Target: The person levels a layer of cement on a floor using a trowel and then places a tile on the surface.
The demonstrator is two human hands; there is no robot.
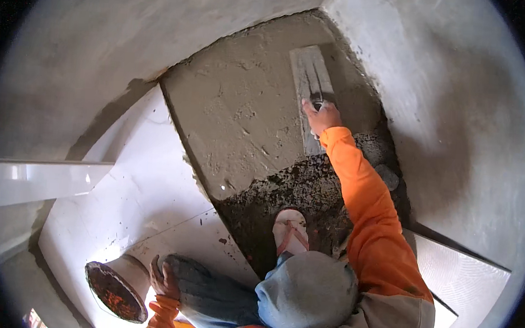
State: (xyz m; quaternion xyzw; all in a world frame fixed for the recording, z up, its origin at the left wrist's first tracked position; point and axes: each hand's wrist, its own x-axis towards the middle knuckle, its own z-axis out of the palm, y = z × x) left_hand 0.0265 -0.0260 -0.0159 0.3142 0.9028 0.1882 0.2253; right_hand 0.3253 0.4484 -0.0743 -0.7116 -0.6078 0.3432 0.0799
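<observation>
Long trowel (307,73) lies on the grey mortar (218,101), at the end of the outstretched right arm in its orange sleeve (371,213). Nearest, the left hand (165,281) sits by the bent knee (198,280), fingers loosely parted and clasping nothing visible, perhaps for balance; whether it touches the bucket (134,270) beside it I cannot tell. That bucket leans on the white tile (135,186), mouth outward, seemingly parked within reach. One sandalled foot (291,231) stands on the dark, rough strip (297,181), probably to keep off the smoother mortar. Farther out, the right hand (323,118) is closed around the trowel's handle, near mid-blade, a grip that likely spreads pressure evenly. Beyond the blade, mortar reaches the plastered walls (456,134) at the corner.
</observation>
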